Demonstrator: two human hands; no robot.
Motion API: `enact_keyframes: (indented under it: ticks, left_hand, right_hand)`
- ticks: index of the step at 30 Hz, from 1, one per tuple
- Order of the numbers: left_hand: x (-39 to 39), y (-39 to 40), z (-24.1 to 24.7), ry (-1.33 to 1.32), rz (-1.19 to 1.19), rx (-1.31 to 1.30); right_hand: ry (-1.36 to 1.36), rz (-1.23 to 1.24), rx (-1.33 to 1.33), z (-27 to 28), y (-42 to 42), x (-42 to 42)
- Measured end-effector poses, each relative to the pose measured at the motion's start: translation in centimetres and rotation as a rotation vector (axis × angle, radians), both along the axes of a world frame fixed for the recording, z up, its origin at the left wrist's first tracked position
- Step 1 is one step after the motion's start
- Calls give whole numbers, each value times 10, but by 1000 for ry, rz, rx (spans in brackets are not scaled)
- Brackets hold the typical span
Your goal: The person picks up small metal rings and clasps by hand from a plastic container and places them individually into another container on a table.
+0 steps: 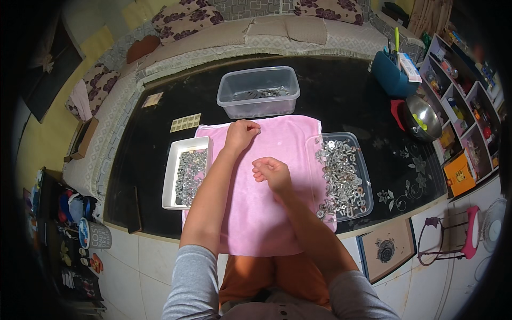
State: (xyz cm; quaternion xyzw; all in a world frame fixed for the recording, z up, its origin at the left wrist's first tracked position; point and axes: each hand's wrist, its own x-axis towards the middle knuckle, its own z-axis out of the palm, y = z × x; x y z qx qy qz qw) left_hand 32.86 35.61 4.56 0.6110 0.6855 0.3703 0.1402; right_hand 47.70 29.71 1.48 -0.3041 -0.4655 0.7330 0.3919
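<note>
My left hand [241, 135] is over the far part of a pink cloth [256, 216], its thumb and fingertips pinched on a small greyish piece, too small to name. Nearer to me, my right hand [273, 173] hovers over the cloth with curled fingers; whether it holds anything is hidden. A white tray [171, 176] with many small metal nuts stands beside my left forearm. To the right, a clear plastic lid [366, 180] lies partly on the cloth, heaped with bolts and washers [342, 180]. Beyond the cloth stands a clear plastic bin [260, 110] with metal pieces on its bottom.
Everything rests on a black glossy table [140, 168]. A card of square stickers [185, 123] lies at the far left, a phone-like dark object [135, 210] at the near left. A teal holder [390, 76] and a steel bowl [426, 120] stand right, beside a shelf [452, 92].
</note>
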Motion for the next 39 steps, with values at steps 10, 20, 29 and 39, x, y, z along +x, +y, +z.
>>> enact_keyframes:
  ticks: [10, 20, 29, 39]
  left_hand:
    - [-3, 0, -9, 67, 2, 33]
    - [-19, -12, -23, -67, 60, 130]
    - [-26, -13, -20, -8, 138, -29]
    - [-33, -11, -16, 111, 145, -17]
  right_hand:
    - [6, 9, 9, 1, -1, -1]
    - [10, 12, 9, 1, -1, -1]
    - [18, 10, -7, 1, -1, -2]
    - [22, 10, 3, 2, -1, -1]
